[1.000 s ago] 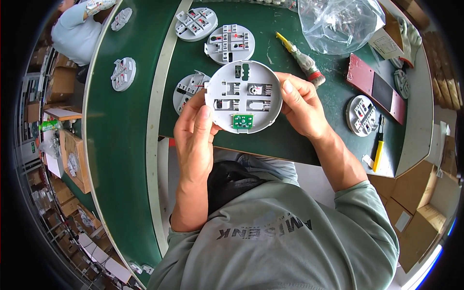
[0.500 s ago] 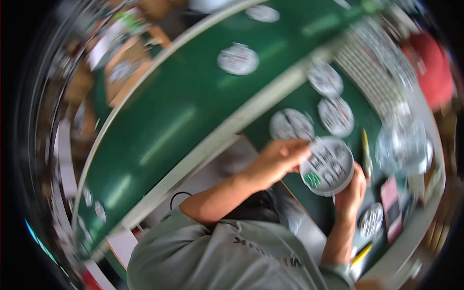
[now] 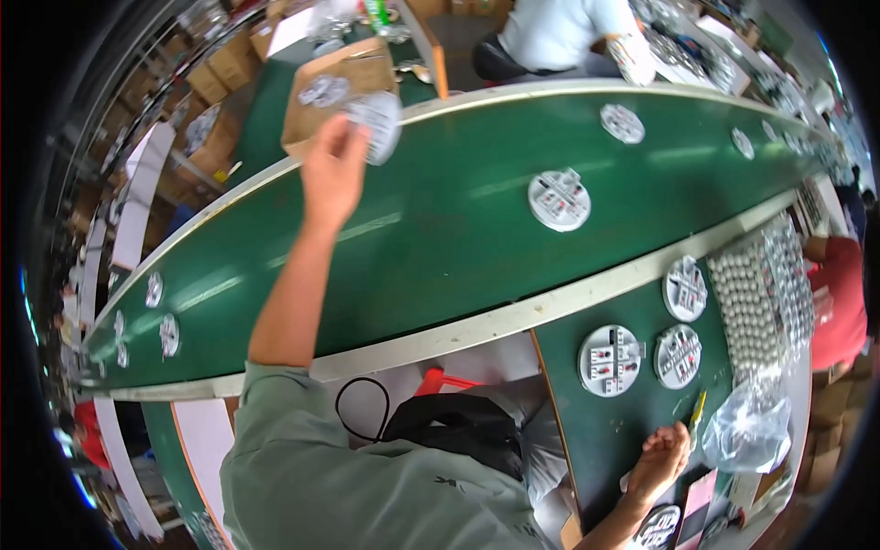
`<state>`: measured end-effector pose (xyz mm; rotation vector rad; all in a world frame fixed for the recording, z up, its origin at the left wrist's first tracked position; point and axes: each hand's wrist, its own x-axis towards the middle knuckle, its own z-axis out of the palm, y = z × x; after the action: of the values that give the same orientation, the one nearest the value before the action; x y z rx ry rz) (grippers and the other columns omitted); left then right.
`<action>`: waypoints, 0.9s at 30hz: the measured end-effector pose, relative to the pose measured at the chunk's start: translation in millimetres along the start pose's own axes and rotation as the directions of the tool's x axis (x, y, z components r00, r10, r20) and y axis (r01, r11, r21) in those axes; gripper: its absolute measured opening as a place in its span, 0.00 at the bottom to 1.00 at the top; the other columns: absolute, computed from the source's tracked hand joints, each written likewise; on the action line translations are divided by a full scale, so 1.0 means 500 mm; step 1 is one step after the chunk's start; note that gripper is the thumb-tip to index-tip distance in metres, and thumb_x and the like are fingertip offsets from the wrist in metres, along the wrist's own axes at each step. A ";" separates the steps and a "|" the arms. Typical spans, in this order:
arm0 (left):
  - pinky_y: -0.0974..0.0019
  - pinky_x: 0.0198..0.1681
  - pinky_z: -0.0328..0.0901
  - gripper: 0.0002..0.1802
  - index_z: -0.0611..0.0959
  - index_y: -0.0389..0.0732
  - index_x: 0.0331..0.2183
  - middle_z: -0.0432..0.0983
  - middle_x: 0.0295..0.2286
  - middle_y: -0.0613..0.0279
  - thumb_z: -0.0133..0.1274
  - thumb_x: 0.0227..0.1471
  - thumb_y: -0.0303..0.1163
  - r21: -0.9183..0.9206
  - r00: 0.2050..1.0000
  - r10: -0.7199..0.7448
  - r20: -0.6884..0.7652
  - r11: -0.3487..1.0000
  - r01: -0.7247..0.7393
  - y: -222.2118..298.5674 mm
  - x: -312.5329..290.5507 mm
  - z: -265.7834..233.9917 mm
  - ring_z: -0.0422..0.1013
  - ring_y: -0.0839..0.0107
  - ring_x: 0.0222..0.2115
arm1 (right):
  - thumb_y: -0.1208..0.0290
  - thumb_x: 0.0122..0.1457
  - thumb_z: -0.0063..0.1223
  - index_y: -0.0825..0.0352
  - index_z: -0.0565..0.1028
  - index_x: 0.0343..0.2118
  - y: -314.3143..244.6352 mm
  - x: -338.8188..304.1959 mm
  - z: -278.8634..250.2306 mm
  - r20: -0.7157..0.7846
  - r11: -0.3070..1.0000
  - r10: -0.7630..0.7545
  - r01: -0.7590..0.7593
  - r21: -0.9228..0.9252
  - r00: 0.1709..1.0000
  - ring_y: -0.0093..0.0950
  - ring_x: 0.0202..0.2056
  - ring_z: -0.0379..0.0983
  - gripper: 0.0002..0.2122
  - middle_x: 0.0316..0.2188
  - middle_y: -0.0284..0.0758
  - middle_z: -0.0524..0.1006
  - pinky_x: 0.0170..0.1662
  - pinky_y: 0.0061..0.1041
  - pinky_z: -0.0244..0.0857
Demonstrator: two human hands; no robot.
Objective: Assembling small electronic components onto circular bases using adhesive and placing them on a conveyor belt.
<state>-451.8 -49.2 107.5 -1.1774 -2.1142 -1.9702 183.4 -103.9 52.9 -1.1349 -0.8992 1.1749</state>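
My left hand (image 3: 332, 174) reaches out over the far edge of the green belt, closed on the rim of a round whitish plastic case (image 3: 378, 126). Motion blur hides the case's details. It hangs beside a cardboard box (image 3: 316, 92), which has another pale part inside. Low over the green table at the right, my right hand (image 3: 658, 466) has its fingers loosely curled, with nothing visible in them. Its fingertips are close to a slim yellow tool (image 3: 699, 409). Several round white cases with dark and red small parts lie there, among them one case (image 3: 610, 361) nearest the table's left edge.
More round cases ride on the long belt, one case (image 3: 560, 200) near its middle. Beyond the right-hand cases stands a stack of beaded pale trays (image 3: 753, 293), with a clear plastic bag (image 3: 750, 427) nearer me. A person in light blue (image 3: 555, 35) sits across the belt.
My left hand has carried the round case away from my right hand, across the belt to the far left. My right hand has let go of it and rests lower. The view has turned left.
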 end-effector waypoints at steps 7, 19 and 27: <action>0.60 0.49 0.73 0.20 0.82 0.34 0.53 0.83 0.45 0.51 0.61 0.64 0.35 0.266 0.953 0.302 -0.028 0.921 -0.284 -0.175 0.259 0.032 0.80 0.62 0.44 | 0.63 0.75 0.49 0.69 0.78 0.51 0.032 0.060 0.028 0.000 1.000 0.013 -0.013 0.027 1.000 0.22 0.32 0.75 0.14 0.35 0.35 0.82 0.35 0.19 0.68; 0.47 0.54 0.71 0.25 0.82 0.40 0.56 0.81 0.46 0.44 0.61 0.61 0.41 0.812 0.890 0.434 0.139 0.464 -0.354 -0.298 0.355 0.166 0.78 0.44 0.47 | 0.66 0.75 0.49 0.69 0.79 0.50 0.039 0.111 0.033 0.001 0.999 0.027 -0.027 0.037 1.000 0.23 0.34 0.77 0.12 0.37 0.37 0.82 0.37 0.20 0.70; 0.65 0.46 0.73 0.18 0.85 0.35 0.50 0.84 0.42 0.53 0.62 0.63 0.35 -0.084 0.533 0.164 0.830 0.982 -0.171 -0.029 0.072 0.550 0.80 0.68 0.40 | 0.70 0.74 0.50 0.70 0.79 0.51 0.045 0.124 0.027 -0.032 0.999 0.027 -0.028 -0.032 0.999 0.25 0.36 0.79 0.11 0.40 0.38 0.82 0.38 0.22 0.72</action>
<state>-358.3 207.2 57.1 -2.6135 -2.1260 -1.3948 177.1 -40.1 31.8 -1.1924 -0.8843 1.1651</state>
